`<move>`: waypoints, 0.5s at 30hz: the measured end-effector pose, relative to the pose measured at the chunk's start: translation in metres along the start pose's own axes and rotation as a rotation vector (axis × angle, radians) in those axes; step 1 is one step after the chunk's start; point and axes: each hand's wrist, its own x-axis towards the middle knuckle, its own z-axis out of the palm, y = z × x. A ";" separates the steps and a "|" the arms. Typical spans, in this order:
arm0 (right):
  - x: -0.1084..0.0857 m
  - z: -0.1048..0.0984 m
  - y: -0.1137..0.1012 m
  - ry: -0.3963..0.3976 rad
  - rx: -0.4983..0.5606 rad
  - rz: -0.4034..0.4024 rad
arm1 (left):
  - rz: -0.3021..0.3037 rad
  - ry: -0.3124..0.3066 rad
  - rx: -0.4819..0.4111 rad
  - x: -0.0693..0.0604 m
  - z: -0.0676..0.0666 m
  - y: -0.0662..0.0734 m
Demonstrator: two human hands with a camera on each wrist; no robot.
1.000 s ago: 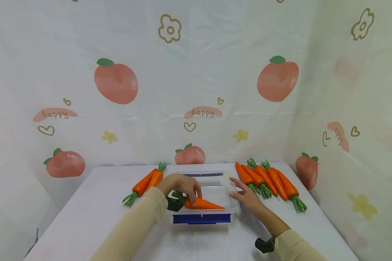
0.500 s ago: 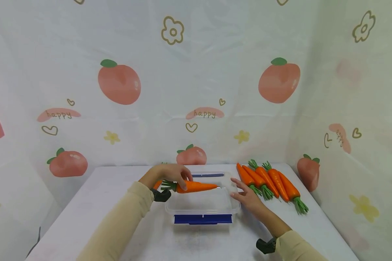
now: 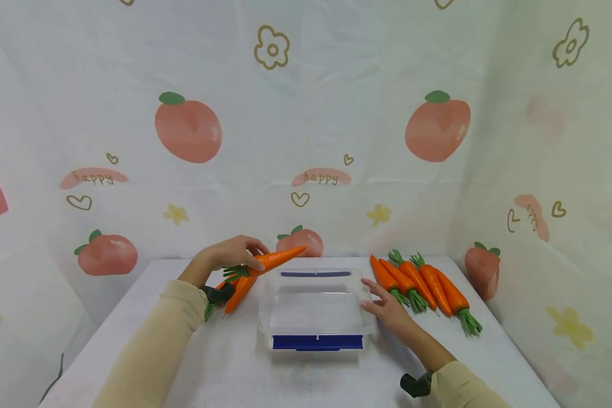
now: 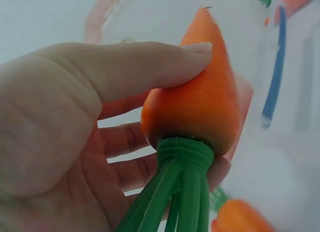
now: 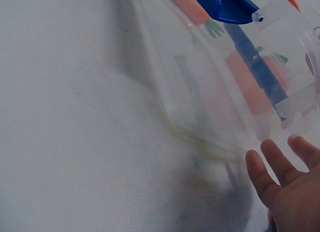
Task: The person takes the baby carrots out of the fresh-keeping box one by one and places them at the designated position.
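An orange carrot (image 3: 277,259) with green stems is held in my left hand (image 3: 237,252), raised above the table's left side, its tip pointing up and right. In the left wrist view, the thumb lies across the carrot (image 4: 200,109) and the fingers wrap behind it. A clear plastic box (image 3: 311,311) with blue latches (image 3: 318,342) stands in the middle, with no carrot inside. Beside its right wall is my right hand (image 3: 390,309), fingers extended and spread. In the right wrist view the fingertips are close to the box corner; contact is hard to tell.
Below my left hand lie two carrots (image 3: 241,294), partly hidden by the wrist. Several more carrots (image 3: 413,280) lie side by side at the table's right. A white patterned cloth (image 3: 367,130) hangs behind the white table (image 3: 306,379).
My left hand has lifted the carrot out of the box and carried it up and left, over the carrots there. The carrot's tip has turned upward. My right hand stays beside the box.
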 end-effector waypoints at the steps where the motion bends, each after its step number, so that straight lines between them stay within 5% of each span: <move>1: 0.000 0.000 0.000 0.001 -0.003 0.000 | -0.005 0.019 -0.009 -0.001 -0.003 -0.005; 9: 0.002 0.003 0.002 0.000 0.019 0.016 | -0.039 0.150 -0.071 -0.011 -0.019 -0.049; 15: 0.000 0.002 0.000 0.007 0.011 0.014 | -0.084 0.251 -0.138 -0.021 -0.015 -0.080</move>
